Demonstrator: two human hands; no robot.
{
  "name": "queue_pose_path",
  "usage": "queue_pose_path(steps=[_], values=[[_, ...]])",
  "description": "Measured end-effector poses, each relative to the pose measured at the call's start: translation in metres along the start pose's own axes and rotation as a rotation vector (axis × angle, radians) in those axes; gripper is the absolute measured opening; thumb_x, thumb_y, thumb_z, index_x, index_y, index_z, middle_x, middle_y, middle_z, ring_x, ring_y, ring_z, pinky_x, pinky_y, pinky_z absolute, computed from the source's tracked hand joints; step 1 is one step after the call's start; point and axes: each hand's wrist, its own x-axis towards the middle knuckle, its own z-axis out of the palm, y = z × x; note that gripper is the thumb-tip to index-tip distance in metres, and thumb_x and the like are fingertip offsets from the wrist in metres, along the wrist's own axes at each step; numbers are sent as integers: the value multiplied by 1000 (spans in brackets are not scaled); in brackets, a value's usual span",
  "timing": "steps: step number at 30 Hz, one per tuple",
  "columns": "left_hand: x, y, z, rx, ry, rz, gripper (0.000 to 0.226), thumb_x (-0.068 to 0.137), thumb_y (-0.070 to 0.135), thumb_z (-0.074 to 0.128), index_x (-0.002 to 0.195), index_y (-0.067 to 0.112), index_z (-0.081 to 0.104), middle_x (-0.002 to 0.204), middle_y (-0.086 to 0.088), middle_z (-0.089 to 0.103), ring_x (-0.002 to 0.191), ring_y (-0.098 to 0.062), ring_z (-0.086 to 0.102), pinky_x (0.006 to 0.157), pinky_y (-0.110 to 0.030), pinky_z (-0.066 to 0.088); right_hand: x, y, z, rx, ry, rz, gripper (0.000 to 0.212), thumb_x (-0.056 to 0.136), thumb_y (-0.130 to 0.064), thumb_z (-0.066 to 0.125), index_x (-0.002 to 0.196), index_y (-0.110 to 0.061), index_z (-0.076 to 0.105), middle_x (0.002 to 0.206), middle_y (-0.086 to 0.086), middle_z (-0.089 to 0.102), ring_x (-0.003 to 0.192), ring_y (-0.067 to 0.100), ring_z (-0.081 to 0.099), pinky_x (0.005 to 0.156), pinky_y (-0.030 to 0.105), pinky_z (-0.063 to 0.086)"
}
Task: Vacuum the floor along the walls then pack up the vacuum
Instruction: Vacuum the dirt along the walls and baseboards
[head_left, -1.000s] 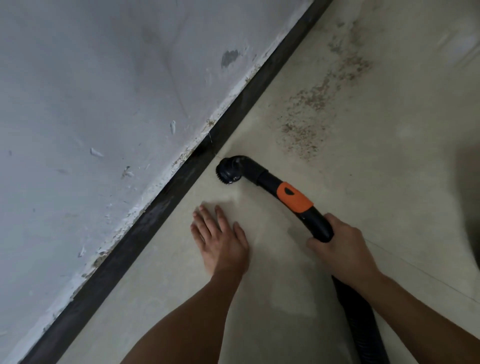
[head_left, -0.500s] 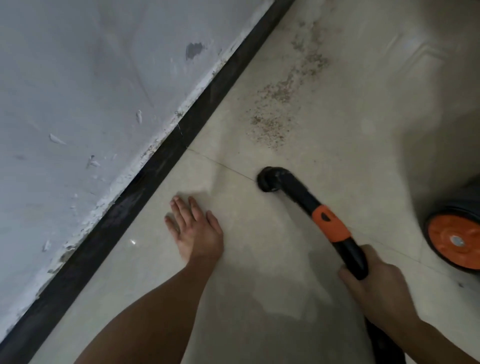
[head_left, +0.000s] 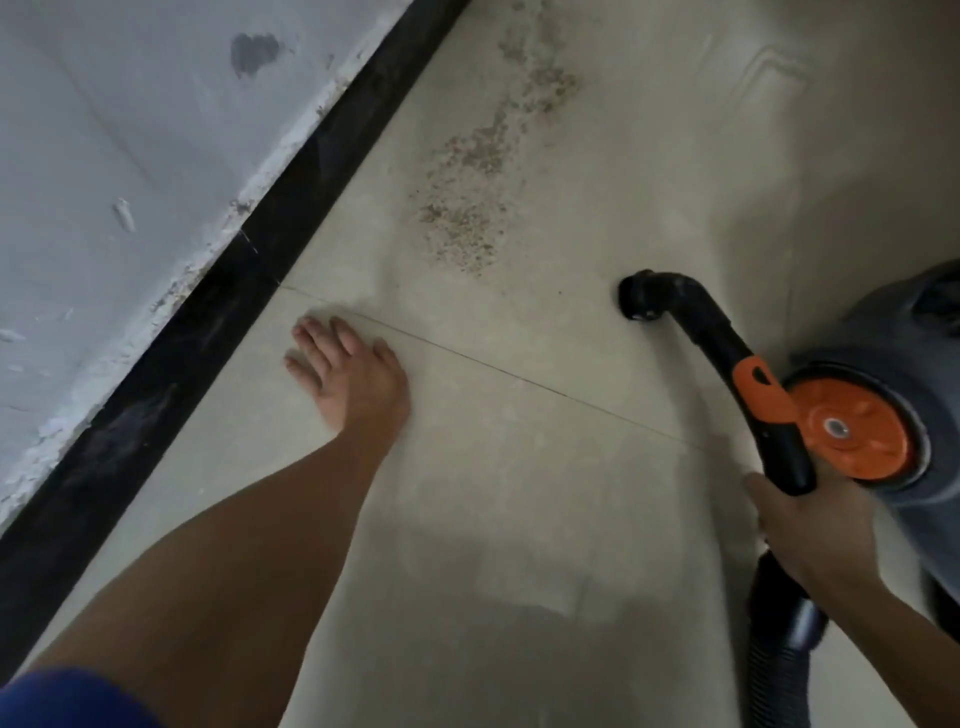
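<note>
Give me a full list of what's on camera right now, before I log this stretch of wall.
Wall: one, grey-white, chipped, upper left.
Skirting board: one, black, diagonal along the wall's foot.
Floor: beige tiles, rest of the view.
Dirt patch: one, brown speckles, on the floor, top centre.
Vacuum wand: one, black with an orange clip, right of centre, nozzle turned toward the wall.
Vacuum body: one, grey with an orange wheel, right edge.
Hose: one, black, ribbed, bottom right.
Left hand: flat on the floor near the skirting board.
Right hand: grips the wand's lower end.
Sleeve: blue, bottom left corner.
</note>
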Motion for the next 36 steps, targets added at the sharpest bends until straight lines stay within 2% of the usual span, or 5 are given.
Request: queue_pose_path(steps=[11,16,21,27,36], values=[[1,8,6,29,10,-33,63,99,40,22,151,5,16,159,-22,3,147,-34,-3,118,-53,-3,-2,-57,37,-43,-147,-80,20,77,-24,71,84,-27,52,60,2,60,57,24,59,57,40,52],[1,8,4,12,11,-46,62,98,39,23,150,4,21,159,-23,7,147,-35,0,117,-55,-1,-1,-89,49,-69,-211,-183,23,76,-21,71,85,-26,51,56,1,58,51,20,57,47,31,42],[2,10,2,-7,13,-42,61,99,37,25,149,2,24,158,-24,9,147,-35,2,117,-55,-1,24,-124,59,-50,-171,-215,21,80,-20,72,90,-18,54,64,3,58,57,21,57,54,34,49],[0,12,-3,-52,23,-43,63,97,37,22,148,1,28,156,-26,14,147,-36,6,117,-56,2,8,-114,43,-161,-349,-270,25,75,-18,76,81,-25,52,53,0,58,48,19,58,47,37,49],[2,11,3,-11,19,-53,61,99,38,19,151,6,18,159,-21,5,148,-32,-1,118,-52,-3,75,-173,74,-146,-228,-420,22,78,-20,72,88,-18,53,60,5,57,53,23,57,47,28,40]])
